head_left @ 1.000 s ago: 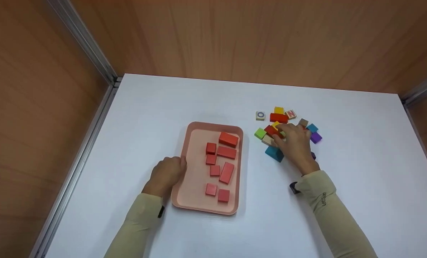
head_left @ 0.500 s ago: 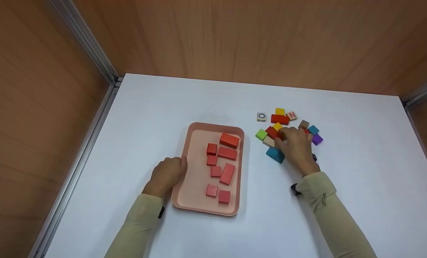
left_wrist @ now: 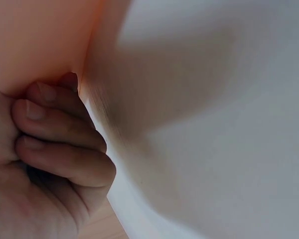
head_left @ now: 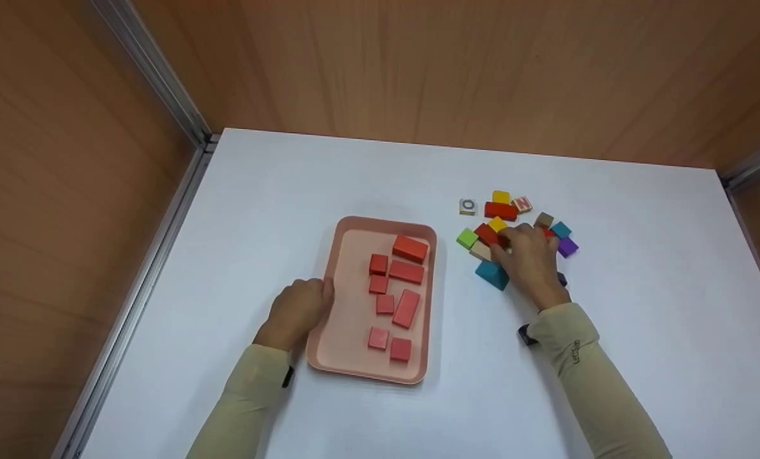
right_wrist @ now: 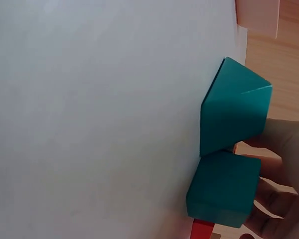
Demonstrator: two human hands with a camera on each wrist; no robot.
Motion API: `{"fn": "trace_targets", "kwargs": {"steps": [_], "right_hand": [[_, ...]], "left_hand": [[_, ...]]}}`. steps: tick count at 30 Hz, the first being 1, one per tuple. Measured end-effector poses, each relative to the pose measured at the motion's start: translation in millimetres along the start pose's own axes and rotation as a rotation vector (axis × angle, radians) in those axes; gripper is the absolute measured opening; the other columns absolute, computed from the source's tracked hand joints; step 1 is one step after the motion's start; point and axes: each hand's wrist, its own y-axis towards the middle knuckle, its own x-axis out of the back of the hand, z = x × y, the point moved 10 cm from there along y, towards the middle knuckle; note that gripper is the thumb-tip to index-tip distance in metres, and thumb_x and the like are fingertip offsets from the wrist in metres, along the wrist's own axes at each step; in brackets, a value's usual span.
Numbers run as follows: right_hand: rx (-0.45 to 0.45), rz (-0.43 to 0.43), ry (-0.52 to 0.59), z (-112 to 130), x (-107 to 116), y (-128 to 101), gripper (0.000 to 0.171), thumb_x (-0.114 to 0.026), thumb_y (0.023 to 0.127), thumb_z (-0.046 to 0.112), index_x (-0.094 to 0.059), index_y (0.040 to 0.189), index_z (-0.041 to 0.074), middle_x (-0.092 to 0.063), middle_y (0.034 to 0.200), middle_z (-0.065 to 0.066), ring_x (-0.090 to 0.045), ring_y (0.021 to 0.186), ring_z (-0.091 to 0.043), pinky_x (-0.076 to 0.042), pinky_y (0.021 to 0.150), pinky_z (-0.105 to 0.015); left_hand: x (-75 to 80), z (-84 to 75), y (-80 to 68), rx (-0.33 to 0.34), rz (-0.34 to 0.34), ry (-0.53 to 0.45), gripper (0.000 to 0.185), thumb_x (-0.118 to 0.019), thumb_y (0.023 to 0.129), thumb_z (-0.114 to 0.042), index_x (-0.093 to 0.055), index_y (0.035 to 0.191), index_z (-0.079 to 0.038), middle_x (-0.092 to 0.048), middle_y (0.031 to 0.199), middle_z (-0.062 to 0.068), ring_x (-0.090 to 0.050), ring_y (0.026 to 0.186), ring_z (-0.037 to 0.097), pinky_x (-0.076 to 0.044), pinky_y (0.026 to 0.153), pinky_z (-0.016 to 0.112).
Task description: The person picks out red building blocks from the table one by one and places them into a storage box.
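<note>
A pink tray (head_left: 338, 331) lies mid-table with several red blocks (head_left: 407, 271) in it. My left hand (head_left: 298, 309) grips the tray's left rim, with curled fingers (left_wrist: 55, 139) against the tray wall (left_wrist: 35, 35). To the right is a pile of coloured blocks. My right hand (head_left: 528, 258) rests on it, thumb and fingertips pinching a red block (head_left: 487, 234) that has a small yellow block (head_left: 497, 224) lying partly on it. In the right wrist view, two teal blocks (right_wrist: 234, 112) sit by my fingers (right_wrist: 284, 189), and a red corner (right_wrist: 203, 230) shows below.
Around the hand lie a green block (head_left: 467, 238), a teal block (head_left: 492, 274), a purple block (head_left: 567, 247), a longer red block (head_left: 501, 211) and letter cubes (head_left: 468, 206). Wooden walls with metal rails (head_left: 157, 70) enclose the white table (head_left: 329, 178).
My right hand has stayed on the pile, its fingers drawn in slightly at the red block. The left hand and the tray have not moved.
</note>
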Motion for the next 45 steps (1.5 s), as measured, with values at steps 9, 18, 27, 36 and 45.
{"fn": "trace_targets", "kwargs": {"steps": [9, 18, 27, 36, 45], "right_hand": [[0.014, -0.004, -0.092, 7, 5, 6, 0.041, -0.072, 0.094, 0.031, -0.069, 0.120, 0.000, -0.063, 0.107, -0.019, -0.052, 0.105, -0.037, -0.030, 0.087, -0.057], [0.013, 0.039, -0.128, 11, 5, 9, 0.041, -0.076, 0.091, 0.032, -0.072, 0.115, -0.001, -0.062, 0.091, -0.015, -0.054, 0.097, -0.035, -0.030, 0.087, -0.059], [0.012, 0.075, -0.127, 9, 0, 9, 0.043, -0.075, 0.091, 0.033, -0.070, 0.118, -0.001, -0.061, 0.089, -0.015, -0.054, 0.095, -0.034, -0.031, 0.088, -0.059], [0.006, 0.067, -0.116, 8, -2, 7, 0.040, -0.074, 0.093, 0.030, -0.069, 0.116, -0.002, -0.060, 0.092, -0.016, -0.053, 0.092, -0.033, -0.030, 0.088, -0.059], [0.010, 0.024, -0.096, 15, 10, 6, 0.043, -0.076, 0.090, 0.032, -0.069, 0.119, 0.000, -0.063, 0.102, -0.018, -0.053, 0.103, -0.034, -0.030, 0.088, -0.056]], "left_hand": [[1.1, -1.9, 0.7, -0.012, -0.001, 0.016, 0.051, -0.031, 0.108, -0.036, -0.061, 0.077, -0.008, -0.054, 0.064, 0.005, -0.055, 0.059, 0.021, -0.044, 0.057, 0.036], [4.3, -6.6, -0.1, -0.070, -0.030, 0.081, 0.051, -0.031, 0.108, -0.032, -0.064, 0.080, -0.004, -0.058, 0.068, 0.007, -0.056, 0.062, 0.023, -0.048, 0.060, 0.042], [1.4, -2.8, 1.2, -0.029, -0.011, 0.041, 0.051, -0.032, 0.108, -0.034, -0.067, 0.087, -0.003, -0.059, 0.071, 0.007, -0.056, 0.064, 0.022, -0.046, 0.063, 0.040], [1.4, -2.8, 1.7, -0.012, -0.007, 0.031, 0.051, -0.032, 0.108, -0.035, -0.066, 0.085, -0.005, -0.058, 0.068, 0.006, -0.055, 0.064, 0.022, -0.046, 0.062, 0.040], [-0.2, -1.9, -2.2, 0.032, 0.018, 0.001, 0.048, -0.032, 0.108, -0.035, -0.061, 0.081, -0.008, -0.053, 0.064, 0.005, -0.055, 0.059, 0.021, -0.043, 0.056, 0.035]]}}
